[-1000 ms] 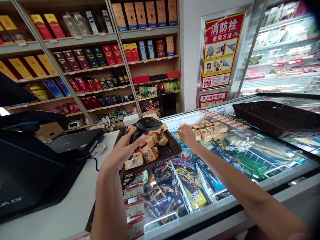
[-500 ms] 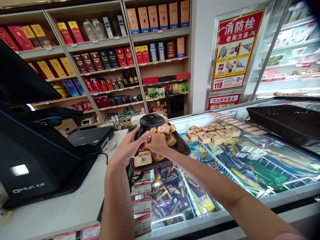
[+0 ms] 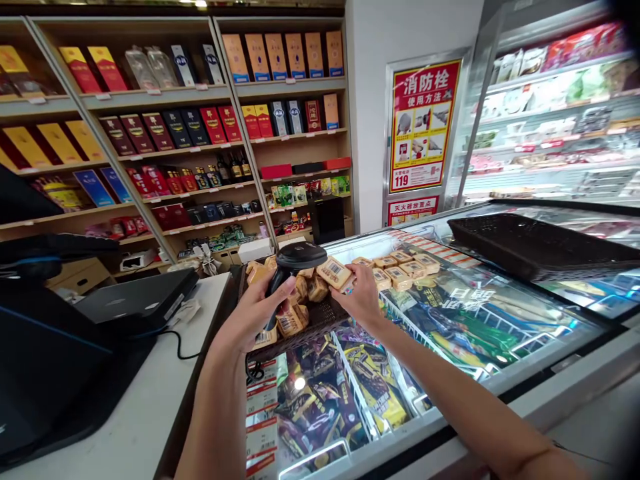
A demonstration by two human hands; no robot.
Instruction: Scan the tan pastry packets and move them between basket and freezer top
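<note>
My left hand (image 3: 255, 313) grips a black barcode scanner (image 3: 295, 261) by its handle, its head raised over a dark woven basket (image 3: 320, 320) of small wrapped pastry packets. Just right of the scanner head, my right hand (image 3: 361, 297) holds one barcoded pastry packet (image 3: 334, 272) up beside it. Several more such packets (image 3: 403, 265) lie in rows on the freezer's glass lid (image 3: 480, 313), beyond my right hand.
A black till screen (image 3: 45, 347) and its cable sit on the white counter (image 3: 135, 407) at left. An empty black basket (image 3: 535, 243) rests on the freezer at right. Shelves of boxed goods (image 3: 190, 127) fill the back wall; a chilled display (image 3: 550, 113) stands at right.
My right hand came back from the rows of packets on the glass to the basket, then lifted one packet up beside the scanner head. The left hand kept the scanner in place.
</note>
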